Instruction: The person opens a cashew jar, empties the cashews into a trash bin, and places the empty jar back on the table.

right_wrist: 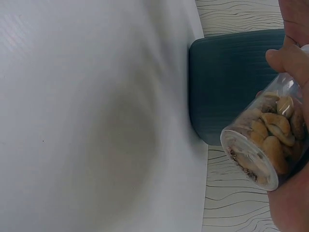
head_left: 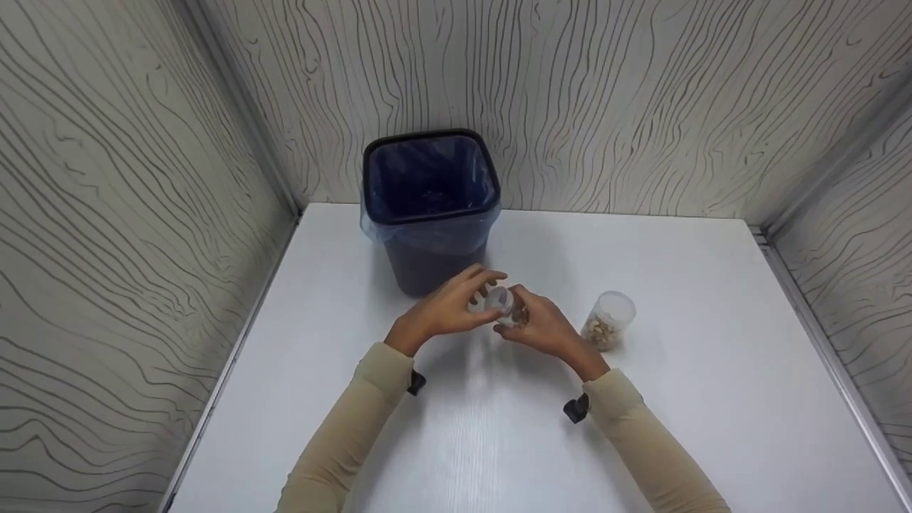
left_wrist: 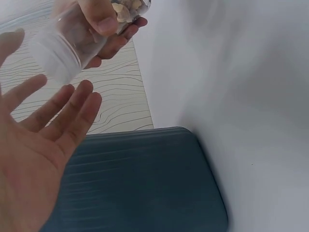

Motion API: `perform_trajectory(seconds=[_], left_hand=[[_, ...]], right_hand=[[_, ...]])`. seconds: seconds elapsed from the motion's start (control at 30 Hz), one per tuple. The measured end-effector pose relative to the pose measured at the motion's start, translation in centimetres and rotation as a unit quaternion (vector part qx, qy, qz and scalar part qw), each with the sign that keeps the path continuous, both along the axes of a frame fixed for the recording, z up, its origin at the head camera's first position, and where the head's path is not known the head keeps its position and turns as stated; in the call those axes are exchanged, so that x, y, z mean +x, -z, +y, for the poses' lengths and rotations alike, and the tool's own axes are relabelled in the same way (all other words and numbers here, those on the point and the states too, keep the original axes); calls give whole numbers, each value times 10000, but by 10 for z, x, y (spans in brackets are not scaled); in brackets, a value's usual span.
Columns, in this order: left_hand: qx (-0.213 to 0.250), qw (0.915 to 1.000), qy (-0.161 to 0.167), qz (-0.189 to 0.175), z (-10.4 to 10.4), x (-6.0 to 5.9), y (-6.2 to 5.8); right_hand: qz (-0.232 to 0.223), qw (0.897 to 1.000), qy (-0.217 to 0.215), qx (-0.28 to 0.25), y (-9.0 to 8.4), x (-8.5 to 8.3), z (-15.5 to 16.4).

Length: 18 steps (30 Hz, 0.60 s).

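A clear plastic jar part-filled with tan, nut-like pieces is held up off the table by my right hand, its fingers wrapped round the side. The jar tilts, with its frosted lid toward my left hand. In the left wrist view the left palm is turned up to the lid, its fingers spread and loosely bent, apart from it as far as I can see. A second clear jar, also lidded and holding similar pieces, stands on the table to the right of my right hand.
Just behind my left hand stands a dark bin lined with a blue bag, its black rim facing up. The white table meets wood-patterned walls at the back and both sides.
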<state>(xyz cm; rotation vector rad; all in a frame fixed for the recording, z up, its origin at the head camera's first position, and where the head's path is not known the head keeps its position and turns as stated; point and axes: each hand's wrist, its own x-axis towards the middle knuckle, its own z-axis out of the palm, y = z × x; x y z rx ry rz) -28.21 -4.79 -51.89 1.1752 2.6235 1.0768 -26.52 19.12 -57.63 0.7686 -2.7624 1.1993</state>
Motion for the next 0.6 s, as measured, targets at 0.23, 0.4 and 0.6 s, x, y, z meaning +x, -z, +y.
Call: perform_trajectory(seconds=[0.23,0.4,0.6], left_hand=[[223,9983,443,300,-2,-1,1],[223,9962,629,559,-1,0,2],[206,9957,684,591,1,0,2]], right_hand=[[-20,10000,13,-81,-1,0,2],[2,9999,-51,-113,0,0,2],[-10,9999,-51,-108,1,0,1]])
